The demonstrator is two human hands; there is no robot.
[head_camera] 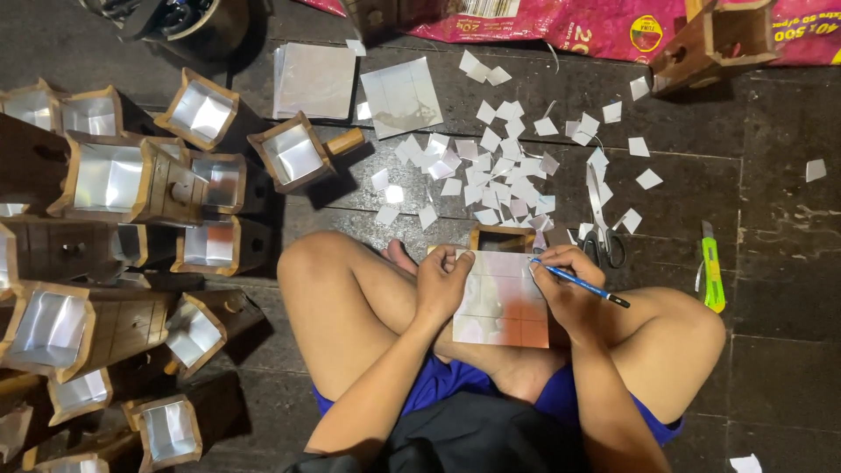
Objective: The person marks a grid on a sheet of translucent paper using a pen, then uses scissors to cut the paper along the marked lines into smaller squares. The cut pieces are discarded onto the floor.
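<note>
The person sits cross-legged on the dark floor (771, 289) with a shiny square sheet (501, 300) lying across the lap. The left hand (442, 282) presses flat on the sheet's left edge, its fingers spread and gripping nothing. The right hand (561, 282) has its fingers closed around a blue pencil (578, 283), the tip meeting the sheet's upper right edge. A small wooden frame (502, 237) sits just beyond the sheet. Scissors (602, 228) lie near the right hand among scattered small foil squares (499, 171), a green utility knife (712, 267) farther right. Foil-lined wooden boxes (109, 180) crowd the left.
</note>
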